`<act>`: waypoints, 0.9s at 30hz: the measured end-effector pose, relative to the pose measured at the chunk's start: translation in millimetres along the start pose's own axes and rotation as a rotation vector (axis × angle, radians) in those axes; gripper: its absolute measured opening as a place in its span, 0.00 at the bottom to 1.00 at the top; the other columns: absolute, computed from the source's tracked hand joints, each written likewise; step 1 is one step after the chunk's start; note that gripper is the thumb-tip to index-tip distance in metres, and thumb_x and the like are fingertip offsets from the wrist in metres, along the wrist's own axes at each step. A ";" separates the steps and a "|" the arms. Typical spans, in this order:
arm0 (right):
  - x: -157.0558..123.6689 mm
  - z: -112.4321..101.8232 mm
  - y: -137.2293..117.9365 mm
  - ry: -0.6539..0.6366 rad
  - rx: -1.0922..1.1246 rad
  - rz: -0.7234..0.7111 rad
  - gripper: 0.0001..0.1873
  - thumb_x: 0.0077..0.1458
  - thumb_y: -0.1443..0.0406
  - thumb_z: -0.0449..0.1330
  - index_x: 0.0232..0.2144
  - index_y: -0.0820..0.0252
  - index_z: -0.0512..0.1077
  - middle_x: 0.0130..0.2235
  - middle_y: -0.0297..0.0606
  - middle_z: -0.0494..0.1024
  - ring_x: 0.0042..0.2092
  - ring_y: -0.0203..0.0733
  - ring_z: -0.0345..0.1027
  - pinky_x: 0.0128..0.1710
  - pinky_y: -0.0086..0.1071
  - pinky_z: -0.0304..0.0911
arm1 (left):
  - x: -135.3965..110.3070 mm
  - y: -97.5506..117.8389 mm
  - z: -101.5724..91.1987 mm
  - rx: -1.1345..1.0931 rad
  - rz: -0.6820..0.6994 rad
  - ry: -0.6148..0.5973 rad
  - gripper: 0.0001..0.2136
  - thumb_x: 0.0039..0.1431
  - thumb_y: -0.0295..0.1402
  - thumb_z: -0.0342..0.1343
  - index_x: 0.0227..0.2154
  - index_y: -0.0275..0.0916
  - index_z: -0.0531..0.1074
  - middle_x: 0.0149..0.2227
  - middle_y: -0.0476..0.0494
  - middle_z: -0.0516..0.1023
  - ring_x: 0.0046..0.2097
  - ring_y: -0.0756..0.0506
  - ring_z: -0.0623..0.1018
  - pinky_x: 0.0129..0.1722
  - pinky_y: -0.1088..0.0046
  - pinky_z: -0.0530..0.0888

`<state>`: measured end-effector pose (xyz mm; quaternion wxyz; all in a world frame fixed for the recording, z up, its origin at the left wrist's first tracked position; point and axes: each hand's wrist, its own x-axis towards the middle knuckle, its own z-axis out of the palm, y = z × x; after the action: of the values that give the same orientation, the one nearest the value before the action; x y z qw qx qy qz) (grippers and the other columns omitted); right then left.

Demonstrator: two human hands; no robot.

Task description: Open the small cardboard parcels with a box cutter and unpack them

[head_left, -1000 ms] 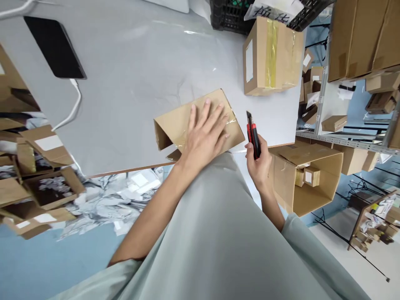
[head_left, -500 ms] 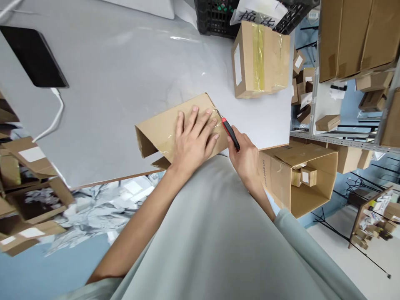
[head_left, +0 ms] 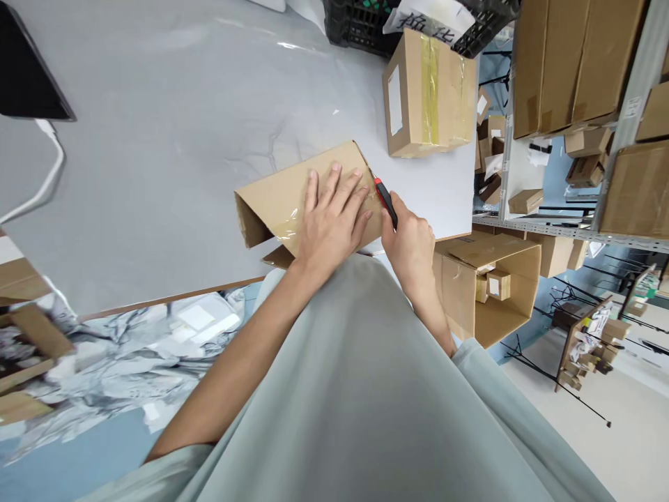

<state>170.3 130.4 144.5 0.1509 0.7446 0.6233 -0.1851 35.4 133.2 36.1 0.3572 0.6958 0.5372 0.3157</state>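
A brown cardboard box (head_left: 277, 199) with clear tape on it lies on its side near the front edge of the grey table (head_left: 172, 125), its open end facing left. My left hand (head_left: 334, 219) lies flat on top of it, fingers spread. My right hand (head_left: 410, 244) is closed round a red and black utility knife (head_left: 385, 201), whose tip touches the box's right edge next to my left fingers.
A taped cardboard box (head_left: 426, 94) with a white label stands at the table's far right, a black crate (head_left: 366, 24) behind it. A phone (head_left: 26, 84) on a white cable lies far left. An open carton (head_left: 491, 286) sits below the table's right end. Shelves of boxes fill the right.
My right hand came in from the right with the knife, tilted it and brought its tip to the box's right edge. The left hand stayed flat on the box.
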 end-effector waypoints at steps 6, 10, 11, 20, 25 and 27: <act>-31.0 -15.3 4.3 -0.063 -0.061 0.126 0.23 0.80 0.64 0.50 0.69 0.56 0.74 0.47 0.49 0.88 0.48 0.55 0.83 0.50 0.40 0.71 | 3.1 -2.6 1.8 -0.017 -0.022 -0.010 0.21 0.81 0.43 0.46 0.68 0.49 0.76 0.78 0.44 0.70 0.84 0.33 0.59 0.85 0.36 0.42; -67.4 -3.3 24.2 -0.073 -0.065 0.219 0.23 0.80 0.61 0.52 0.69 0.55 0.75 0.45 0.48 0.89 0.44 0.55 0.83 0.45 0.37 0.70 | 2.0 -7.6 6.6 -0.097 -0.009 0.007 0.20 0.82 0.46 0.46 0.66 0.54 0.75 0.78 0.53 0.70 0.84 0.37 0.58 0.86 0.38 0.37; -74.9 -0.9 28.7 -0.059 -0.043 0.215 0.24 0.80 0.61 0.52 0.70 0.55 0.75 0.45 0.47 0.89 0.43 0.55 0.84 0.44 0.37 0.70 | 1.2 -7.8 6.9 -0.111 -0.006 0.004 0.20 0.82 0.47 0.46 0.66 0.53 0.75 0.78 0.52 0.70 0.84 0.36 0.58 0.86 0.36 0.36; -107.2 -2.6 42.5 0.138 0.570 -0.085 0.23 0.78 0.53 0.56 0.67 0.49 0.78 0.43 0.35 0.90 0.34 0.42 0.81 0.41 0.32 0.75 | -14.6 11.0 -44.5 -0.622 -0.168 0.061 0.26 0.75 0.61 0.57 0.59 0.46 0.80 0.58 0.38 0.87 0.64 0.36 0.84 0.69 0.51 0.78; -103.9 5.2 42.4 0.053 0.757 -0.229 0.22 0.75 0.50 0.63 0.63 0.48 0.81 0.39 0.33 0.89 0.27 0.38 0.76 0.35 0.33 0.76 | -35.9 16.6 -78.4 -0.707 -0.216 0.033 0.22 0.67 0.57 0.69 0.47 0.43 0.85 0.47 0.39 0.88 0.50 0.39 0.87 0.55 0.59 0.85; -101.2 8.1 40.2 0.022 0.791 -0.256 0.22 0.74 0.49 0.64 0.63 0.49 0.82 0.40 0.34 0.89 0.29 0.39 0.78 0.35 0.34 0.78 | -42.2 14.4 -86.7 -0.713 -0.212 0.047 0.19 0.66 0.55 0.71 0.42 0.43 0.86 0.44 0.40 0.88 0.47 0.40 0.87 0.51 0.60 0.85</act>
<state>193.6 31.3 184.0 -0.1776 0.6636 0.5932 -0.4197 -37.9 103.4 93.1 0.5951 0.4608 0.4707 0.4603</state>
